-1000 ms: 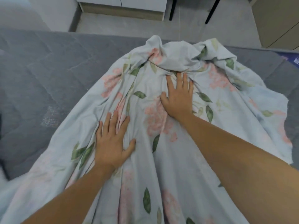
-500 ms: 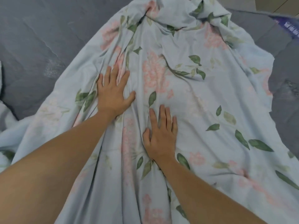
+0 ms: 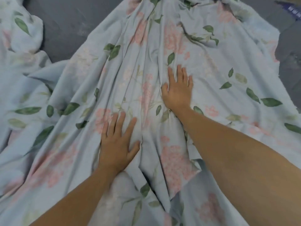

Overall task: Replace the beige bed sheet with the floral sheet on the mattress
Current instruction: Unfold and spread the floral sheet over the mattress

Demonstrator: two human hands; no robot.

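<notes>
Floral sheet (image 3: 211, 75) covered most of the grey mattress (image 3: 68, 30), bunched in long ridges down the middle. Bare mattress lay open at far left and far right. A crumpled heap of sheet (image 3: 19, 30) blocked the far-left corner.

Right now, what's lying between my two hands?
In the head view, only creased floral sheet lies between the left hand and right hand.

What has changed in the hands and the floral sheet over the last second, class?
The left hand and right hand have both slid back along the floral sheet toward the person, the right one farthest at first. Nothing was gripped or released. Both palms stay flat, fingers straight, on the wrinkled sheet, and grey mattress still shows beside it.
</notes>
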